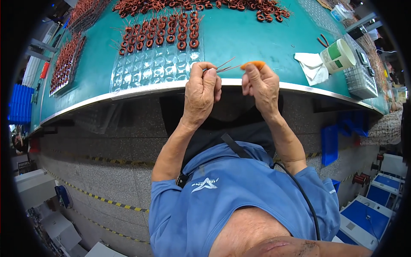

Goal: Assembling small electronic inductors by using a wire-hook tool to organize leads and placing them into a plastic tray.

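Note:
My left hand (202, 92) is closed on a small copper-wound ring coil (206, 71) at the near edge of the green table (248, 38); thin wire leads (227, 65) stick out of it to the right. My right hand (260, 85) grips an orange-handled tool (254, 64) with its tip close to those leads. Just beyond my left hand lies a clear plastic blister tray (158, 70); its far rows hold several copper ring coils (162, 36), its near pockets are bare.
A loose heap of coils (201, 6) lies along the table's far side. More filled trays (64, 62) sit at the left. A white cloth (312, 66), a white and green cup (339, 55) and a grid basket (361, 79) stand right. Blue bins (329, 143) sit below.

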A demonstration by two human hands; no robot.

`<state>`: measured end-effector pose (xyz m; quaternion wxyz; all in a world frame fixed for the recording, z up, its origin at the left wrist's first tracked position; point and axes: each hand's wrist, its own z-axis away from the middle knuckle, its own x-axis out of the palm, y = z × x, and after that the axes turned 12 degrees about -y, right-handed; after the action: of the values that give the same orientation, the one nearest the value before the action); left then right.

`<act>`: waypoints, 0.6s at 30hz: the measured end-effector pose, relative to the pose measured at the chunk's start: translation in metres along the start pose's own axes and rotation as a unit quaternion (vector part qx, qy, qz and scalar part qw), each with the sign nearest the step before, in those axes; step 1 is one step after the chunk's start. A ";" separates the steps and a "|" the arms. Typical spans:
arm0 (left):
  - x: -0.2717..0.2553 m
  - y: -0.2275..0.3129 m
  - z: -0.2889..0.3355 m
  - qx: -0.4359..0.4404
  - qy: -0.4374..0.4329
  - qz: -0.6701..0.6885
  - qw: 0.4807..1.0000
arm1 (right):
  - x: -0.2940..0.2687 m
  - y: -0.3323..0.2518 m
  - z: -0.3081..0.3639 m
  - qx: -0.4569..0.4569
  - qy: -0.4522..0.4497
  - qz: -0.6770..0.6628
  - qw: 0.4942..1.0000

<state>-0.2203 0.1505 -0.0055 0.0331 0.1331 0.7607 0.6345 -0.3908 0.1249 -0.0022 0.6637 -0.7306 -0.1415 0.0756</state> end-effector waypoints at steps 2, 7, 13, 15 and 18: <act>0.000 0.001 -0.002 0.006 0.001 -0.040 0.999 | 0.007 -0.008 0.004 0.052 -0.055 -0.037 0.996; -0.011 0.027 -0.002 0.016 -0.139 -0.253 0.957 | 0.006 -0.007 -0.005 0.072 -0.120 -0.190 0.972; -0.024 0.062 -0.003 0.041 -0.248 -0.394 0.884 | -0.001 -0.021 -0.007 0.095 -0.189 -0.180 0.961; -0.022 0.070 -0.003 0.048 -0.272 -0.423 0.863 | -0.001 -0.022 -0.005 0.052 -0.189 -0.132 0.972; -0.020 0.058 0.001 0.054 -0.212 -0.419 0.881 | 0.013 -0.041 0.007 0.000 -0.091 0.061 0.994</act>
<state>-0.1910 0.1559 0.0487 0.4496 -0.0652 0.7533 0.4755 -0.3851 0.1388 0.0382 0.6423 -0.7278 -0.1563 0.1826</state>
